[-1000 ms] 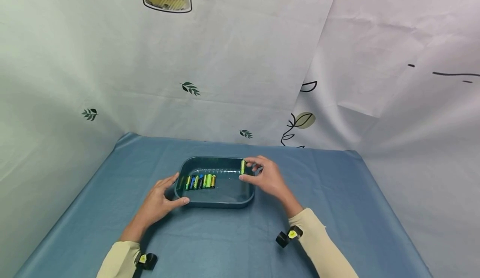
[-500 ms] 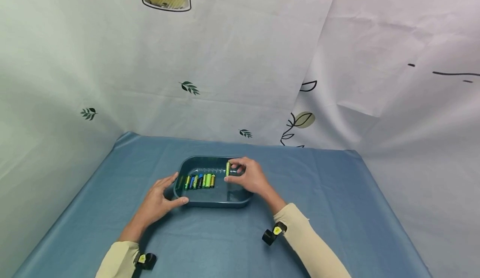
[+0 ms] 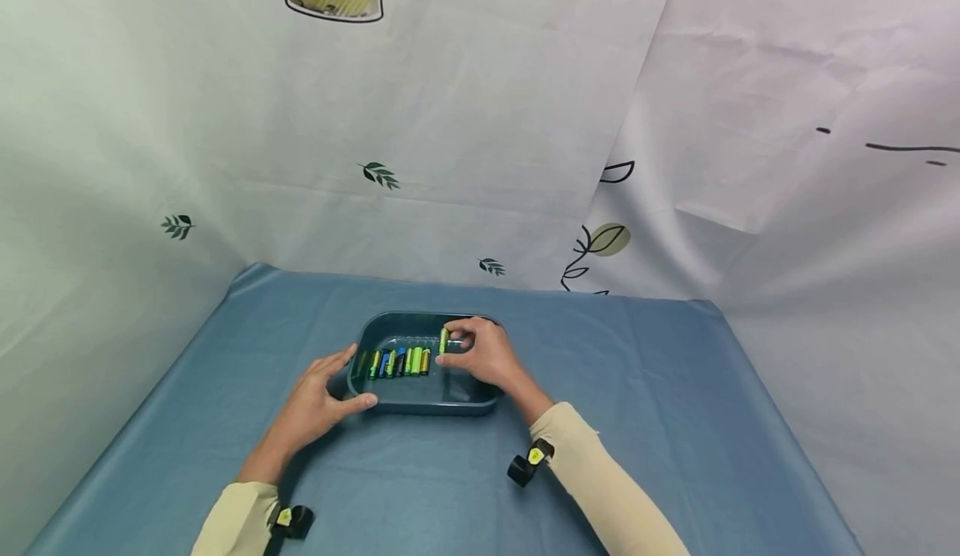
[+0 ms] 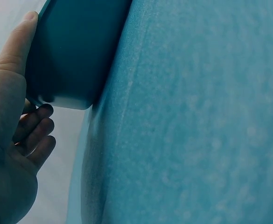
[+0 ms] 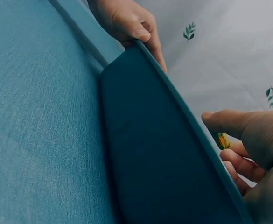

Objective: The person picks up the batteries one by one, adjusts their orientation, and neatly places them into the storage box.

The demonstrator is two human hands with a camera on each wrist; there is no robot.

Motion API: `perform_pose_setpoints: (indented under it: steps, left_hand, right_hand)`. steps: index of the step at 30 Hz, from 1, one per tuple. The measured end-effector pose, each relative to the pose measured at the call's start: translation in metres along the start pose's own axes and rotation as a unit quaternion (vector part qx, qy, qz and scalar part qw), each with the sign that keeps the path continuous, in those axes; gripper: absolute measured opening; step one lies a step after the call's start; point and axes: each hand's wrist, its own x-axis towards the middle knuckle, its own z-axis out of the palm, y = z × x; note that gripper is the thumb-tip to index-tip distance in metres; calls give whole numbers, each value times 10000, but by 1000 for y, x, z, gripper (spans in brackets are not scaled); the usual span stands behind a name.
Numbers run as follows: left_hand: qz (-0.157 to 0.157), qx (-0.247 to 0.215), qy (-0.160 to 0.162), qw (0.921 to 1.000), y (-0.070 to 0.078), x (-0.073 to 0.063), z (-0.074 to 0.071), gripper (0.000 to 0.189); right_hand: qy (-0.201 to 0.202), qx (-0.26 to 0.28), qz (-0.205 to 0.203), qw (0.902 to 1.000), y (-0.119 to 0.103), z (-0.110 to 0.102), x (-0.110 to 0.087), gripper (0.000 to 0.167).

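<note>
A dark teal tray (image 3: pixel 435 408) stands on the blue cloth. My left hand (image 3: pixel 313 398) holds its near left corner, thumb at the front rim and fingers around the left end; the left wrist view shows the thumb (image 4: pixel 19 44) along the tray's edge. Over the tray's right half, my right hand (image 3: pixel 487 354) pinches a green battery (image 3: pixel 443 341) between thumb and fingers, held lengthwise away from me. Several batteries (image 3: pixel 408 362) in green, blue, dark and gold lie side by side in the left half. In the right wrist view the tray wall hides most of the pinched battery (image 5: pixel 224 141).
Blue cloth (image 3: pixel 420 489) covers the table on all sides of the tray. A pale patterned curtain (image 3: pixel 465 122) hangs behind and at both sides. Each sleeved forearm carries a small black camera (image 3: pixel 531 463) near the wrist.
My right hand has moved left with the green battery, from the tray's right end to just right of the battery row. The left hand and the row have stayed in place.
</note>
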Motion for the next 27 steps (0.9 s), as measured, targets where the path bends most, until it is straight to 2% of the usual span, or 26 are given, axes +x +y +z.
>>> perform_pose_setpoints:
  steps: [5, 13, 23, 27]
  left_hand:
    - [-29, -4, 9, 10000, 0, 0, 0, 100]
    - [-43, 5, 0, 10000, 0, 0, 0, 100]
    - [-51, 9, 9, 10000, 2, 0, 0, 100]
    - [-51, 22, 9, 10000, 1, 0, 0, 100]
  right_hand:
    - [-77, 51, 130, 9999, 0, 5, 4, 49]
    - [-119, -12, 627, 9980, 1, 17, 9, 50]
    - [-111, -302, 781, 9964, -4, 24, 13, 51]
    - [-182, -400, 965, 9944, -6, 25, 14, 52]
